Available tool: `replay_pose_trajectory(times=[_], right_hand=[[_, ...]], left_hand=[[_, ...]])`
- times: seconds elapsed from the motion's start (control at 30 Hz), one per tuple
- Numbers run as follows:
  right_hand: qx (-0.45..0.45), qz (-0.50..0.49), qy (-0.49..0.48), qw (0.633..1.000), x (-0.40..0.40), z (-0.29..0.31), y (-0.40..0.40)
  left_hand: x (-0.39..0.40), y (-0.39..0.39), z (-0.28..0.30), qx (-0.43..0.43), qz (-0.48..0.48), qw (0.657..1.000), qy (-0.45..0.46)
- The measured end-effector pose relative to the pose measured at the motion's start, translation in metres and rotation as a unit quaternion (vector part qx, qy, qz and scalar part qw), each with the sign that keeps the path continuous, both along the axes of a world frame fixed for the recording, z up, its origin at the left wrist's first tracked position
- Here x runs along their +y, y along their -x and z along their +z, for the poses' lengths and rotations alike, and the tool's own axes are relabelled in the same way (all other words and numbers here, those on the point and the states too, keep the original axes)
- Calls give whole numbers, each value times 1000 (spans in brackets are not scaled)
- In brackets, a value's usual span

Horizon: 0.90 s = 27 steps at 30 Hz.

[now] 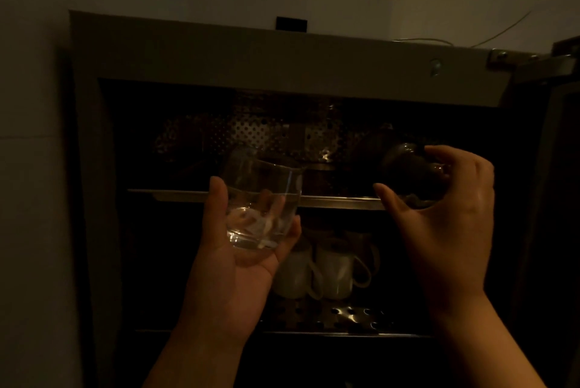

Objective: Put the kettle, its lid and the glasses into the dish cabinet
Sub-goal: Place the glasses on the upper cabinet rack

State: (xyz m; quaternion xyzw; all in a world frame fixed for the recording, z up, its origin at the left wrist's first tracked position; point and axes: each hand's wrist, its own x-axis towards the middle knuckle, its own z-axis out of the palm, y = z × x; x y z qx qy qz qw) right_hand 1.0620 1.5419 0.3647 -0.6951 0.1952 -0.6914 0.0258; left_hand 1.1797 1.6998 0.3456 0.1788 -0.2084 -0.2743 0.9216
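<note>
Inside the dim dish cabinet [282,54], most of the upper shelf [339,200] is lost in shadow. At 3 o'clock a second glass [408,168] is barely made out, gripped by the curled fingers of the right hand [445,215]. At 9 o'clock a clear tumbler [262,202] is held tilted in the left hand [241,249], thumb alongside. White mugs [317,271] are seen at 6 o'clock, on the lower shelf.

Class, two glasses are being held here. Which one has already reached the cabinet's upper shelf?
The glass in the right hand, over the upper shelf at its right end. The clear glass in the left hand is in front of the shelf.
</note>
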Motion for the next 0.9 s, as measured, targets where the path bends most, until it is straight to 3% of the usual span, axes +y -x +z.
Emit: replay_pose_trajectory(times=[0.1, 0.27, 0.4, 0.53, 0.67, 0.9], right_hand=[[4, -2, 10, 1000, -2, -2, 0], [36, -22, 19, 999, -4, -5, -5], [50, -23, 16, 998, -5, -8, -10], [41, -12, 20, 999, -2, -11, -12], [39, 18, 29, 999, 0, -14, -12], [77, -11, 32, 996, -4, -14, -13]], left_hand=[[-5, 1, 2, -110, 138, 984, -24], [-11, -2, 9, -176, 345, 921, -33], [-14, -6, 9, -273, 481, 831, -65], [-17, -15, 8, -350, 557, 742, -131], [-18, -21, 9, -430, 634, 609, -205], [-18, -23, 22, -526, 626, 488, -307]])
